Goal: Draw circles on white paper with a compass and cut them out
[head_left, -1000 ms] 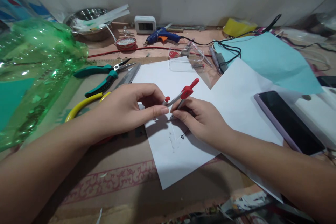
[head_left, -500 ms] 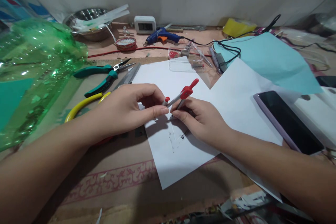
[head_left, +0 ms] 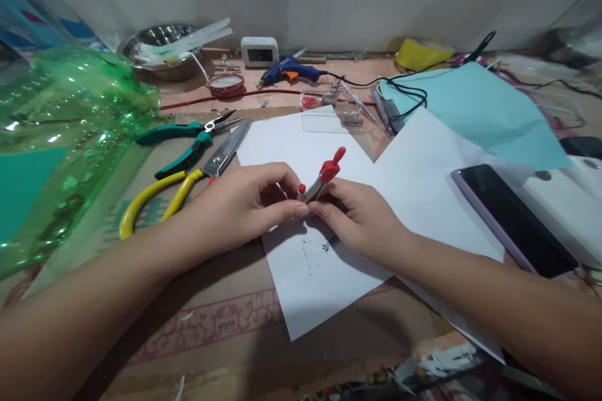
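Observation:
A drawing compass with a red head and grey legs is pinched between my two hands, tilted over a white sheet of paper. My left hand has its thumb and fingers closed on the leg that carries a small red-capped piece. My right hand grips the other leg from the right. Fingers hide the tips of both legs, so I cannot tell whether they touch the paper. Small dark marks and a little black printed figure show on the sheet below the hands.
Yellow-handled scissors and green pliers lie left, beside a green plastic bottle. Behind are a clear case, a blue glue gun and a metal bowl. A phone lies right, near blue paper.
The compass legs have come closer together, and my hands now nearly meet. My left hand has shifted slightly right and down; the compass head sits a little lower and further left.

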`<state>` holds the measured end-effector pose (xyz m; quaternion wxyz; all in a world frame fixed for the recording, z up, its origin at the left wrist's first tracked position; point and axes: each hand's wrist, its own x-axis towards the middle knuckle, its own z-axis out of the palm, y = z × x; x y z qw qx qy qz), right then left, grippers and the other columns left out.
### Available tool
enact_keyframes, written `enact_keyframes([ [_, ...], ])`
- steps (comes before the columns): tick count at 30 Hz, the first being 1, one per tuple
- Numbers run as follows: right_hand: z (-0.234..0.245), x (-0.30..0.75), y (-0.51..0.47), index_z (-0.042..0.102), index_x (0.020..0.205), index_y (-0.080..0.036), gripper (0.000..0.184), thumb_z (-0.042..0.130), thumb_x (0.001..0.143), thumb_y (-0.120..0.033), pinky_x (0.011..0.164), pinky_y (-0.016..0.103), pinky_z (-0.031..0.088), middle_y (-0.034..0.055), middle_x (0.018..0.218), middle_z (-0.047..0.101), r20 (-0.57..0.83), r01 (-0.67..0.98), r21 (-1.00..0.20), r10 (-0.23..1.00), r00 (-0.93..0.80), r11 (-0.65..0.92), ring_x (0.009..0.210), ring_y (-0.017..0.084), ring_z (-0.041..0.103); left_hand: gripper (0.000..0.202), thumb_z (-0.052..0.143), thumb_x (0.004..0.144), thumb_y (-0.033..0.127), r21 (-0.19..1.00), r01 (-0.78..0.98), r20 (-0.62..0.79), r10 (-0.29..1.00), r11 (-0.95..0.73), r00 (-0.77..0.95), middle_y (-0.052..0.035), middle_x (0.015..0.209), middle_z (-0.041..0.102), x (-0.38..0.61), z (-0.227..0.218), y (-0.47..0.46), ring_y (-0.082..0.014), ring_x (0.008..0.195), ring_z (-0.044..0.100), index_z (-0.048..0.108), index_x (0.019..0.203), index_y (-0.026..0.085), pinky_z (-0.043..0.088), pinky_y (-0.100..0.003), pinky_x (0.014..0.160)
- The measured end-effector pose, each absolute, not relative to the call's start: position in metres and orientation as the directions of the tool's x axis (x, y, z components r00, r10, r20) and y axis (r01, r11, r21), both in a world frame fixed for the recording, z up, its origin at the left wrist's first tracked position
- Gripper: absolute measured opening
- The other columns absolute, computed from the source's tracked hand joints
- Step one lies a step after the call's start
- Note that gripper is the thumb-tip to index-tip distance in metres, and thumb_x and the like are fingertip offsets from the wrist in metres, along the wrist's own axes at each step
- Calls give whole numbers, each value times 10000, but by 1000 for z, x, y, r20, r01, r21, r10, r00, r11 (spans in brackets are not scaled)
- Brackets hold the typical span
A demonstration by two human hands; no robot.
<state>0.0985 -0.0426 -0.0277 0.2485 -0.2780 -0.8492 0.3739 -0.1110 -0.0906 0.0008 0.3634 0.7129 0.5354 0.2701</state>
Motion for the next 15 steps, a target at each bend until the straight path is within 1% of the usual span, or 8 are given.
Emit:
enact_keyframes([
  [8, -28, 97, -43, 650, 873, -170, 115, 576, 944, -119, 634, 226, 422, 3, 808, 716, 232, 298, -748, 654, -720, 593, 708, 131, 627, 162, 701, 877, 350, 847, 522, -32, 970, -102, 243, 53, 720, 681, -109, -4, -93, -103, 646, 610, 651, 850, 199, 456, -196, 597],
  [11, -29, 98, -43, 655, 896, -170, 115, 572, 936, -103, 644, 223, 425, 3, 822, 723, 247, 289, -745, 651, -718, 602, 721, 131, 632, 170, 709, 868, 354, 843, 532, -51, 971, -85, 235, 53, 743, 687, -108, -3, -94, -103, 670, 610, 646, 831, 201, 452, -196, 610],
  [15, -30, 98, -44, 647, 880, -170, 117, 569, 935, -103, 648, 227, 429, 4, 814, 717, 235, 306, -740, 657, -716, 599, 716, 132, 627, 177, 708, 867, 371, 847, 528, -86, 968, -53, 235, 51, 784, 703, -106, -2, -94, -113, 708, 624, 649, 836, 208, 461, -207, 638],
])
